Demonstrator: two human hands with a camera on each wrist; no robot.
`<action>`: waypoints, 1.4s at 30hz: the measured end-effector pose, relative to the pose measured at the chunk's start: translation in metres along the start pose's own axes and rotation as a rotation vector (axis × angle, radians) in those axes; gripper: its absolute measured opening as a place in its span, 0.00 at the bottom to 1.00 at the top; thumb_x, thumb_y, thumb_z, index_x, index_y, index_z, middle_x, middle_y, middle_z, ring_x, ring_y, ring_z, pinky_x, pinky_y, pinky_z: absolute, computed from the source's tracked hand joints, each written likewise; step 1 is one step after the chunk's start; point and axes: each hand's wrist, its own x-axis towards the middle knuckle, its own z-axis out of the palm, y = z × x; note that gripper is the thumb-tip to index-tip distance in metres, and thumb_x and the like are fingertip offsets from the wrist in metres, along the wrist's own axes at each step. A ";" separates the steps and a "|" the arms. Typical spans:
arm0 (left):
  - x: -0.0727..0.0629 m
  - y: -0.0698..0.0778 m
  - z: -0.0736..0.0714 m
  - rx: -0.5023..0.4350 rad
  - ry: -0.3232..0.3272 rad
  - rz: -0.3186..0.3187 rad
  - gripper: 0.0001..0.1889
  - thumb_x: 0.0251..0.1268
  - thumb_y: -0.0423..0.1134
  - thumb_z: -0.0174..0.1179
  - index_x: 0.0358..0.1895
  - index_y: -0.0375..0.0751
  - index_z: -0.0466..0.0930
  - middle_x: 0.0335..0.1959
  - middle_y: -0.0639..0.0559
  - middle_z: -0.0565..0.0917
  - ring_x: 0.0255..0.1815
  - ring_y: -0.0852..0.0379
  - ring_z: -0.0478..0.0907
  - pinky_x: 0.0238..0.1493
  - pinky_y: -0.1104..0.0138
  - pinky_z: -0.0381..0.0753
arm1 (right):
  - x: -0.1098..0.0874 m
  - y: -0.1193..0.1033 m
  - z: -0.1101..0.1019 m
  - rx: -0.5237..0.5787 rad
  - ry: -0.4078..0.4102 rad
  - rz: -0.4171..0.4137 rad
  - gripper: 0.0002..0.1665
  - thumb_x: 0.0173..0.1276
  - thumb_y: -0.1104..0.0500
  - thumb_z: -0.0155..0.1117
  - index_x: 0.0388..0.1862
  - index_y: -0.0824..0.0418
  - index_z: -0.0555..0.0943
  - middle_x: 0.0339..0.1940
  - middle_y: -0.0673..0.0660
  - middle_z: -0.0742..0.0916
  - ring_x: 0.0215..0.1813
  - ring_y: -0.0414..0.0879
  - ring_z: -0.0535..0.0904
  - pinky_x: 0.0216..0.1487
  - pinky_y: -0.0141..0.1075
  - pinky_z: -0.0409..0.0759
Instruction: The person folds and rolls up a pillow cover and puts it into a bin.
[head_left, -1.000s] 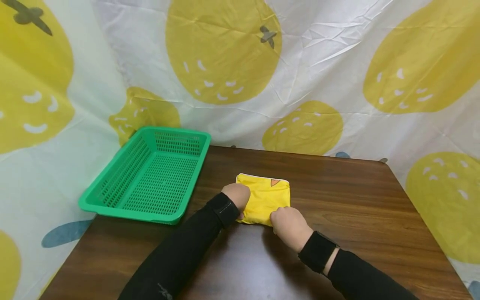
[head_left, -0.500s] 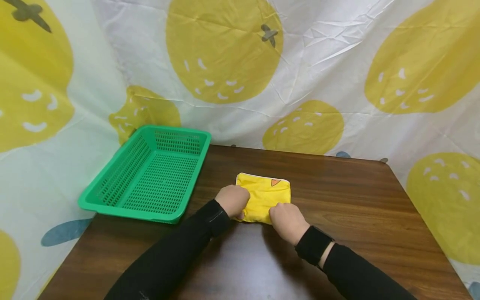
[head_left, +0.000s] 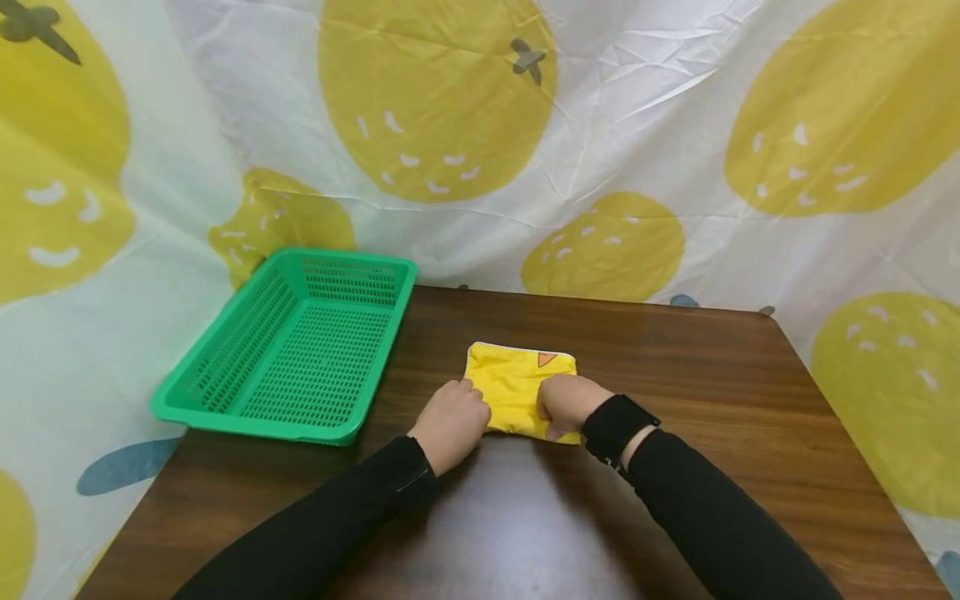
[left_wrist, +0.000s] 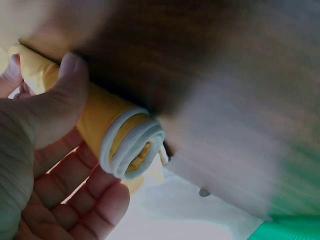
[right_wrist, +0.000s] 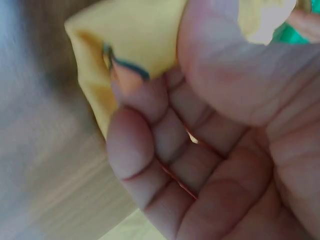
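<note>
A yellow cloth with a white edging and a small orange patch lies on the table, between my two hands. My left hand is at its near left corner. The left wrist view shows the near edge as a tight roll, its spiral end visible, with my left thumb on top and fingers below. At the near right part of the cloth is my right hand. It pinches the cloth between thumb and fingers in the right wrist view, where part of the orange patch shows by a fingertip.
A green slotted plastic basket stands on the left of the brown wooden table, with nothing in it. A white curtain with yellow fruit prints hangs behind the table and along its sides.
My left hand has drawn back from over the cloth's left part to its near left corner. My right hand has shifted forward onto the right part, its wrist turning. The view has shifted slightly.
</note>
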 end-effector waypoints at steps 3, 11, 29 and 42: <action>-0.001 -0.001 0.003 -0.005 0.019 -0.011 0.11 0.69 0.34 0.68 0.26 0.47 0.90 0.25 0.53 0.86 0.33 0.53 0.80 0.36 0.65 0.77 | 0.009 0.002 -0.008 0.005 -0.097 0.014 0.17 0.62 0.60 0.83 0.25 0.57 0.79 0.23 0.49 0.72 0.31 0.45 0.70 0.38 0.36 0.68; 0.001 0.001 0.003 -0.037 -0.034 -0.031 0.10 0.72 0.34 0.67 0.29 0.46 0.92 0.26 0.52 0.86 0.33 0.53 0.80 0.38 0.63 0.79 | 0.025 0.001 -0.018 -0.003 -0.227 0.085 0.23 0.59 0.60 0.85 0.20 0.53 0.76 0.21 0.48 0.72 0.29 0.44 0.68 0.33 0.34 0.66; 0.007 -0.001 0.004 -0.084 -0.056 -0.087 0.08 0.65 0.39 0.73 0.28 0.43 0.91 0.22 0.52 0.84 0.30 0.53 0.81 0.37 0.61 0.83 | 0.022 0.003 -0.017 0.006 -0.181 0.100 0.17 0.57 0.60 0.86 0.26 0.56 0.81 0.24 0.48 0.76 0.32 0.45 0.72 0.36 0.35 0.70; 0.044 -0.032 0.017 -0.413 -0.315 -0.162 0.18 0.59 0.44 0.79 0.23 0.43 0.77 0.22 0.54 0.72 0.25 0.55 0.68 0.35 0.58 0.77 | -0.007 0.003 0.019 0.040 0.146 0.049 0.14 0.62 0.61 0.82 0.32 0.58 0.81 0.27 0.51 0.79 0.31 0.47 0.74 0.38 0.42 0.76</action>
